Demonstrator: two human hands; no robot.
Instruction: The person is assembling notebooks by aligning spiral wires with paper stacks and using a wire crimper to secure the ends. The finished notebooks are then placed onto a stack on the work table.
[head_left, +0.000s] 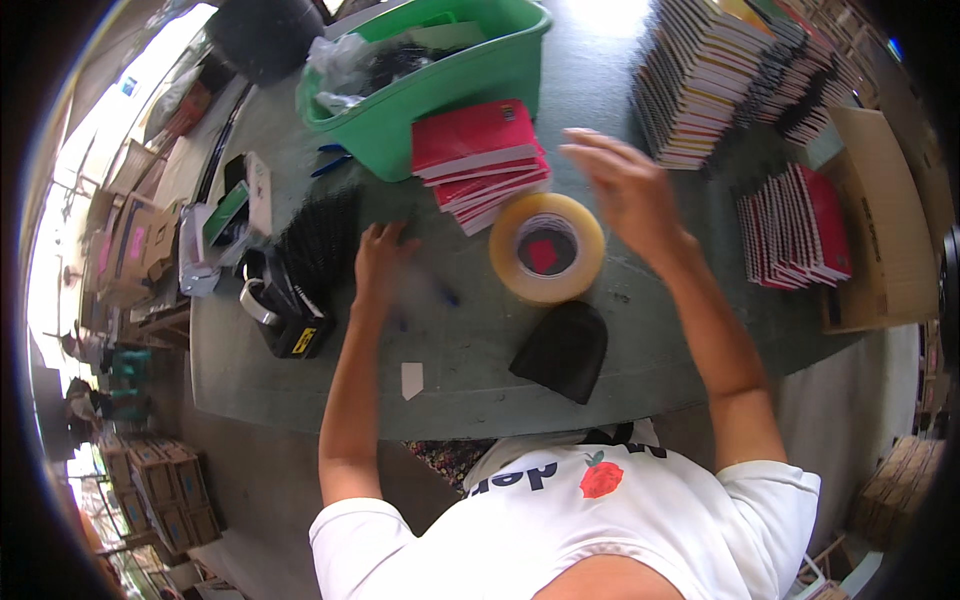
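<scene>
My left hand point(383, 262) is low over the table, fingers bent down and thumb apart, beside a heap of thin black coil-like pieces point(322, 238). Nothing is plainly visible in its fingers. Next to it lies a blurred dark blue object point(445, 292), too smeared to name. My right hand point(632, 195) is raised, fingers stretched out and holding nothing visible, right of a stack of red notebooks point(475, 140). Below these notebooks lies a large roll of tape point(505, 268) with a red piece point(543, 256) inside its ring. A dark rounded pad point(568, 352) rests nearer my body.
A green tub point(430, 105) with plastic bags stands at the back. Tall notebook stacks point(700, 80) rise at the back right. More red notebooks point(795, 230) stand by a cardboard box point(870, 220). At left is a black tape dispenser point(290, 315); a white tag point(412, 380) lies near the front edge.
</scene>
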